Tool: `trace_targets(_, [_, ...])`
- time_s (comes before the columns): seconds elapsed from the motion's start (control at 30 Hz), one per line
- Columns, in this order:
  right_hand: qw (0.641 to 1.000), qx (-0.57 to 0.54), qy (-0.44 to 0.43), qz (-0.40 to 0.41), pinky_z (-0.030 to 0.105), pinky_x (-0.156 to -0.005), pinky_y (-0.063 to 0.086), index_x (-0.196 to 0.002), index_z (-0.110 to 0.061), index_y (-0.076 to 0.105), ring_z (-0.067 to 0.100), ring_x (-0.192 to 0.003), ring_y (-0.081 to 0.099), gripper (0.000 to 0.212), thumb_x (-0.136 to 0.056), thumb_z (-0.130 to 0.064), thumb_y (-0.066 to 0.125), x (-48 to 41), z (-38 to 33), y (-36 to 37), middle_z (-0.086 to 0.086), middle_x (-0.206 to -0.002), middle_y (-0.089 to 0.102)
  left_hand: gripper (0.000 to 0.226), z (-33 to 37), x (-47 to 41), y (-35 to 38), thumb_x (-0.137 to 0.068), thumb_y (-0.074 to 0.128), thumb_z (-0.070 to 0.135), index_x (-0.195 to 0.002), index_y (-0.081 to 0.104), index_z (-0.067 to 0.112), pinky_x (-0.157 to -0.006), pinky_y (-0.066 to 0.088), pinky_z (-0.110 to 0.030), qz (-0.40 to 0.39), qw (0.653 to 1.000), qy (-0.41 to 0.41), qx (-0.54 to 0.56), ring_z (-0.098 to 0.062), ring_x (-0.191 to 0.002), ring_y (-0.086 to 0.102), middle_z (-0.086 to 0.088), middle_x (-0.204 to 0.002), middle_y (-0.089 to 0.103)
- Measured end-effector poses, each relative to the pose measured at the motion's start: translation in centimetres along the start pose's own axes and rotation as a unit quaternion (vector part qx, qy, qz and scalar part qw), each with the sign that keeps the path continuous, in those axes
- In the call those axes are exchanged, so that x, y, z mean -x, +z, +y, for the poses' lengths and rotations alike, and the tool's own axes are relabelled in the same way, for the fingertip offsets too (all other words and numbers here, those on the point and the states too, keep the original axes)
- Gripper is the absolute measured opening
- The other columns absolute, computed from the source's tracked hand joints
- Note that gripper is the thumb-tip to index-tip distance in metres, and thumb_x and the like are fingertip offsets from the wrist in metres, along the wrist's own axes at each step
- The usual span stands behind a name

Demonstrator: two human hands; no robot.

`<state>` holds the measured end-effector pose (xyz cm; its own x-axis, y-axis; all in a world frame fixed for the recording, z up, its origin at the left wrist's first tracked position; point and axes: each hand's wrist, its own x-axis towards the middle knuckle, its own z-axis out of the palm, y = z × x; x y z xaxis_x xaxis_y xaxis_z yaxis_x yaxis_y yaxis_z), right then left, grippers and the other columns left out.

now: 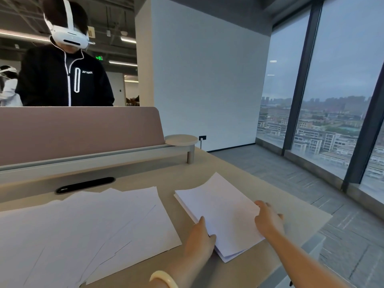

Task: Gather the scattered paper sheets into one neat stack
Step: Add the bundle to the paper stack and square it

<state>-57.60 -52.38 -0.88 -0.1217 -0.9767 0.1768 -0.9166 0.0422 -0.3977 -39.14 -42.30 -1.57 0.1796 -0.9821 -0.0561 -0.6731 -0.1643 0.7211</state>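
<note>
A stack of white paper sheets (218,210) lies on the right part of the beige desk (187,173), slightly fanned at its near corner. My left hand (199,240) holds the stack's near left edge, thumb on top. My right hand (269,220) grips the stack's right edge, fingers curled under it. To the left, several loose white sheets (83,231) lie spread and overlapping across the desk, apart from the stack.
A pink divider panel (79,129) with a grey rail closes the desk's far side. A black cable slot (85,185) sits before it. A small round shelf (180,140) stands at the rail's end. Across the divider stands a person (62,75) wearing a headset. The desk's right edge drops to carpet.
</note>
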Motion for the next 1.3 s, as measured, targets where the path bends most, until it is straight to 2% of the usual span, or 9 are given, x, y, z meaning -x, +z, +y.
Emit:
trace_targets(0.17, [0.998,0.060,-0.008,-0.019,0.036,-0.106,0.028,-0.143,-0.022,0.029,0.025,-0.128,0.038,0.058,-0.089,-0.003,0.033,0.0,0.5,0.5,0.003,-0.141,0.043,0.060,-0.4,0.3,0.3,-0.092,0.050,0.032,-0.143,0.025,0.015,-0.098,0.040,-0.030,0.008,0.998,0.010,-0.058,-0.022,-0.123,0.044,-0.005,-0.131,0.048])
trace_targets(0.27, [0.998,0.046,0.004,-0.049,0.037,-0.108,0.026,-0.146,-0.022,0.023,0.026,-0.132,0.035,0.059,-0.090,-0.009,0.035,-0.2,0.9,0.4,0.003,-0.145,0.039,0.055,-0.8,0.6,-0.1,-0.090,0.050,0.038,-0.138,0.032,0.018,-0.099,0.038,-0.032,0.042,0.993,0.002,-0.112,-0.023,-0.124,0.039,-0.004,-0.130,0.046])
trace_targets(0.37, [0.998,0.010,0.015,-0.068,0.037,-0.109,0.026,-0.147,-0.021,0.022,0.026,-0.134,0.034,0.058,-0.091,-0.014,0.037,-0.5,1.3,0.5,0.003,-0.146,0.040,0.063,-0.5,1.1,-0.1,-0.092,0.043,0.043,-0.145,0.021,0.016,-0.107,0.028,-0.034,0.065,0.984,-0.017,-0.165,-0.024,-0.133,0.028,-0.003,-0.142,0.037])
trace_targets(0.57, [0.995,-0.030,0.007,-0.090,0.038,-0.110,0.027,-0.147,-0.022,0.021,0.027,-0.135,0.032,0.059,-0.092,-0.017,0.041,-0.2,1.1,0.6,0.002,-0.145,0.042,0.065,0.2,1.4,0.7,-0.097,0.032,0.038,-0.150,0.006,0.011,-0.117,0.010,-0.038,-0.006,0.990,-0.033,-0.133,-0.024,-0.145,0.008,-0.004,-0.156,0.018])
trace_targets(0.67, [0.994,-0.032,0.008,-0.103,0.039,-0.111,0.027,-0.148,-0.023,0.018,0.027,-0.136,0.030,0.061,-0.092,-0.018,0.042,-0.1,0.9,0.4,0.002,-0.146,0.040,0.066,0.3,1.4,0.7,-0.097,0.031,0.040,-0.151,0.003,0.012,-0.118,0.007,-0.038,-0.020,0.993,-0.033,-0.116,-0.023,-0.146,0.002,-0.006,-0.158,0.011])
trace_targets(0.97, [0.996,-0.043,-0.024,-0.078,0.042,-0.113,0.025,-0.149,-0.022,0.017,0.028,-0.140,0.025,0.063,-0.094,-0.027,0.048,1.4,-0.9,-1.3,0.004,-0.154,0.024,0.068,0.1,1.4,-1.6,-0.098,0.032,0.044,-0.151,-0.001,0.017,-0.118,0.009,-0.039,0.026,0.996,-0.030,-0.084,-0.025,-0.148,0.000,-0.005,-0.160,0.002])
trace_targets(1.13, [0.993,-0.085,-0.066,-0.055,0.043,-0.114,0.022,-0.147,-0.023,0.023,0.026,-0.139,0.028,0.059,-0.094,-0.026,0.048,3.9,-3.5,-2.6,0.002,-0.153,0.027,0.069,-0.1,2.8,-3.9,-0.096,0.037,0.044,-0.151,0.003,0.019,-0.118,0.014,-0.039,0.071,0.995,0.005,-0.069,-0.025,-0.147,0.007,-0.004,-0.160,0.006])
trace_targets(1.23, [0.989,-0.102,-0.099,-0.049,0.041,-0.112,0.025,-0.145,-0.024,0.028,0.022,-0.135,0.034,0.055,-0.094,-0.026,0.049,6.3,-6.2,-3.1,0.000,-0.150,0.033,0.069,-1.1,4.5,-6.0,-0.094,0.042,0.043,-0.150,0.011,0.019,-0.118,0.019,-0.041,0.102,0.992,0.031,-0.061,-0.026,-0.146,0.013,-0.006,-0.158,0.014])
trace_targets(1.3, [0.984,-0.111,-0.124,-0.058,0.041,-0.110,0.028,-0.143,-0.026,0.031,0.020,-0.133,0.038,0.052,-0.094,-0.027,0.049,8.1,-8.3,-3.0,-0.002,-0.147,0.037,0.071,-2.5,5.9,-8.0,-0.094,0.043,0.043,-0.151,0.008,0.021,-0.119,0.017,-0.039,0.118,0.989,0.031,-0.083,-0.024,-0.147,0.011,-0.005,-0.159,0.011])
